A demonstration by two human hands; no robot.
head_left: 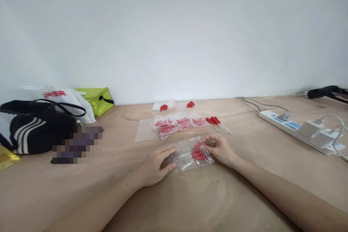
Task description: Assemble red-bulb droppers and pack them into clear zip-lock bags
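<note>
Between my hands lies a clear zip bag with several thin pale rods with red ends inside it. My left hand grips the bag's left end, fingers on top and thumb along the near corner. At the right, my right hand pinches the bag's far corner on the opening side, close to the red ends. Just beyond, several loose red-ended rods lie side by side on the table. Filled zip bags of red pieces overlap in a row to their left.
Two small piles of red caps rest on bags by the wall. A flat bag lies left of the row. A white power strip with cables is on the right. At left are a black bag and a green box-shaped bag.
</note>
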